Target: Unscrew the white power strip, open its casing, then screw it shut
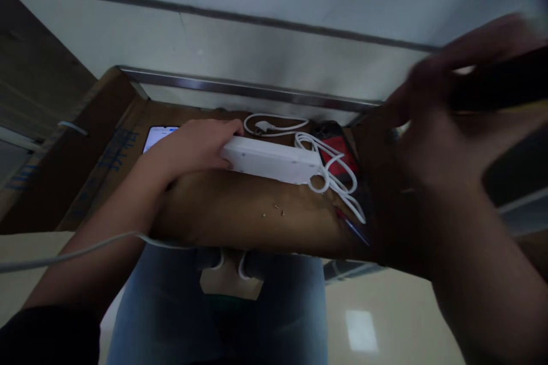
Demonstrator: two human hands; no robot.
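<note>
I had the left hand (204, 141) pinching the left end of the white power strip (272, 161), which lay on the cardboard (222, 205) behind small screws (282, 213). The right hand (432, 108) was blurred beside a dark object (505, 80); I couldn't tell its grip.

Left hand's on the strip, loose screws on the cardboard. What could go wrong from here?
- The three screws lie loose between the strip and the cardboard's front edge; a bump might send them off.
- Cord loops bunch at the strip's right end; moving it could snag them.
- The left hand grips one end only, so the strip may pivot if pushed.
</note>
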